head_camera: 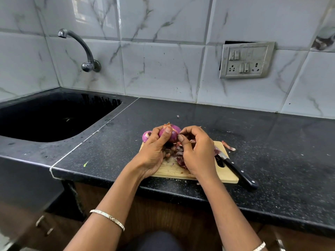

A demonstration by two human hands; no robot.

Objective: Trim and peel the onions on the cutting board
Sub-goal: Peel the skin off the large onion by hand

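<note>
Above the pale wooden cutting board (227, 175), I am watching the left hand (154, 151) gripping a half-skinned purple onion (171, 133) while right hand (195, 151) fingertips are pinching skin; another purple onion (146, 136) is waiting.

No legible txt or labels anywhere.

A cutting board (168, 171) lies on the counter (272, 142) near its front edge. Above it, the left hand (154, 151) holds an onion (171, 133) — the right hand (197, 151) touches it. Another onion (146, 136) sits behind-left. A knife (235, 169) rests across the board's right edge. The sink (45, 115) lies left.
</note>
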